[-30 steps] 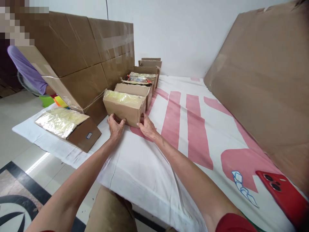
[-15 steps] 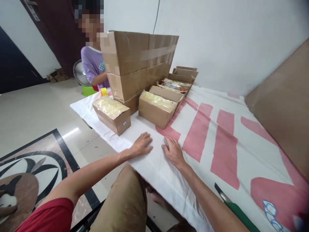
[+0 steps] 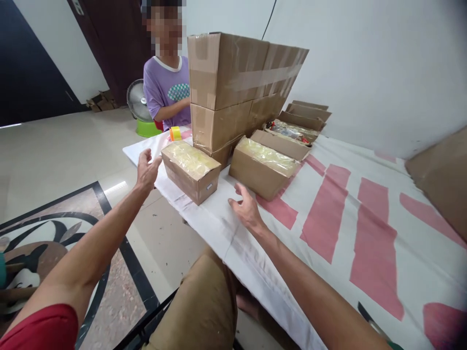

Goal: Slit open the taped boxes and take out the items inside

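A small taped cardboard box (image 3: 189, 180) with a clear-and-yellow taped top lies near the table's left edge. My left hand (image 3: 148, 170) is just off its left side, fingers apart and holding nothing. To the right of that box, over the white cloth, my right hand (image 3: 245, 206) is empty, its thumb and fingers parted. It is close to the front of a second cardboard box (image 3: 255, 170), whose flap stands up behind clear wrapping over yellow contents. A roll of yellow tape (image 3: 175, 133) sits behind the first box.
Large taped cartons (image 3: 241, 68) are stacked behind the small boxes. More opened boxes (image 3: 292, 129) line up along the wall side. A person in a purple shirt (image 3: 166, 92) is beyond the stack. A dark blade (image 3: 368, 313) lies near my right forearm on the cloth (image 3: 339, 277).
My left hand has lifted off the cloth and reached out to the first box's left side. My right hand has moved forward toward the boxes. The view has shifted left.
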`<state>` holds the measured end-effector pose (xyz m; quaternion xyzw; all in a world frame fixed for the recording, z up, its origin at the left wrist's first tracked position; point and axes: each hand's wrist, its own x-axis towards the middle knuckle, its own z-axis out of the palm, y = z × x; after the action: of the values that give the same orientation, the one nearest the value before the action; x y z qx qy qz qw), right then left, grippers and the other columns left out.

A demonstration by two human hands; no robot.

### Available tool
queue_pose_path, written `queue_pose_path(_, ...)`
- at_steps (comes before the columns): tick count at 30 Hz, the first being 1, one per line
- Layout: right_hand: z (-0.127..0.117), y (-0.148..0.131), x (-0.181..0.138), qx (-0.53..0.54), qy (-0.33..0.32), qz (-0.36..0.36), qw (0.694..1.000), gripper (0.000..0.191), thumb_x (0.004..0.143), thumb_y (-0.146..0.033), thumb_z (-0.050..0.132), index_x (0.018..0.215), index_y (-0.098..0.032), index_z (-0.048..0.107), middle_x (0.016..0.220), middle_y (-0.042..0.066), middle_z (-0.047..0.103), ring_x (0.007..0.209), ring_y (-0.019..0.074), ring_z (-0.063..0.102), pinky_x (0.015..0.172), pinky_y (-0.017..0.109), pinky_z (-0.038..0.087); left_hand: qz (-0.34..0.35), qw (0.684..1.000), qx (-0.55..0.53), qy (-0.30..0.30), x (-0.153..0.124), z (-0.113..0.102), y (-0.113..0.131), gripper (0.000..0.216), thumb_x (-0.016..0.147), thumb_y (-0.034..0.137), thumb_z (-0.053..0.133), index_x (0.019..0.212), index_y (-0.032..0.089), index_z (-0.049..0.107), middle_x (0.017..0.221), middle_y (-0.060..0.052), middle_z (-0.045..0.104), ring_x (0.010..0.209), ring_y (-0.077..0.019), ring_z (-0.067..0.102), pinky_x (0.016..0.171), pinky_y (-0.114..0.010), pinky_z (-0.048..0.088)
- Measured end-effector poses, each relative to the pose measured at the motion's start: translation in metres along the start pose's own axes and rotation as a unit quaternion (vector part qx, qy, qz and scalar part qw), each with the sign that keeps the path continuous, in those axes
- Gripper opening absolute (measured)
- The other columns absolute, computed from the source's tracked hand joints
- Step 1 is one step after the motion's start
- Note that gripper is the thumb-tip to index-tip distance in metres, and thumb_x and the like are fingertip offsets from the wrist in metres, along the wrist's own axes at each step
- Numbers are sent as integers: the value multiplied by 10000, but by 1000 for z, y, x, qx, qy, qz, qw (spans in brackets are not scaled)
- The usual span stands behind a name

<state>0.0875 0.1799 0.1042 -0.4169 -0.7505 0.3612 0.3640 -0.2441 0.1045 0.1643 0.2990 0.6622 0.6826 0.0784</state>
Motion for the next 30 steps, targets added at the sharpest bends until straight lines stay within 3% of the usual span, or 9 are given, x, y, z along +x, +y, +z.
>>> queue_pose_path(2,26,-15,27,37,-7,6,999,673,844,-354,656,1489,-237,508,1484,131,615,1338,314,601,999,471,567,-65,997,-37,-8,20,15,-9,416,738,468,700,1050,224,574,1151,-85,645,1224,-267,587,1057,-430,493)
queue_pose_path(4,44,-25,44,73,-12,9,997,650,879,-389,634,1495,-228,500,1473,125,627,1327,295,612,1054,462,537,-91,994,-49,-34,21,28,-17,398,755,562,640,942,222,555,969,-54,640,1040,-241,638,943,-410,539)
queue_pose_path(8,41,-29,40,116,9,30,993,564,950,-429,512,1471,-214,526,1471,114,631,1337,275,600,1111,467,494,-94,992,-59,-67,-16,36,-19,466,725,650,630,886,221,547,836,-9,600,861,-197,619,831,-359,537)
queue_pose_path(11,4,-23,2,120,48,50,990,572,993,-505,391,1471,-222,529,1548,117,560,1378,299,557,1061,495,528,-94,987,-64,-112,-64,32,-5,480,688,634,693,885,205,607,844,-16,629,872,-211,617,826,-364,531)
queue_pose_path(14,-52,-14,-56,114,85,59,988,581,1016,-580,365,1436,-235,571,1504,114,599,1338,295,589,1006,455,564,-89,974,-59,-198,-121,29,17,423,703,588,733,835,194,653,844,-32,674,898,-237,633,837,-379,533)
queue_pose_path(18,-131,3,-146,22,149,30,988,569,1017,-636,385,1334,-255,665,1321,114,714,1259,303,646,1037,454,549,-78,921,-35,-379,-198,28,49,400,788,572,700,958,209,699,950,-56,732,950,-268,671,873,-413,543)
queue_pose_path(22,-183,10,-222,-100,193,11,976,571,972,-674,446,1255,-260,718,1221,132,746,1241,357,651,1103,526,496,-60,877,-26,-476,-260,24,74,450,813,559,707,1135,243,707,1114,-93,743,1025,-304,691,888,-445,565)
queue_pose_path(27,-208,4,-265,-8,176,89,980,558,1001,-646,421,1299,-255,683,1244,113,748,1174,311,688,1023,468,554,-57,853,-4,-520,-290,25,87,442,856,578,660,1169,269,703,1124,-90,748,1073,-325,691,958,-489,562)
queue_pose_path(30,-222,15,-285,-81,191,120,971,564,963,-624,514,1356,-240,644,1290,130,727,1118,299,706,928,450,587,-38,873,13,-486,-286,35,89,496,848,608,645,1186,248,692,1185,-102,734,1159,-333,667,1003,-497,546)
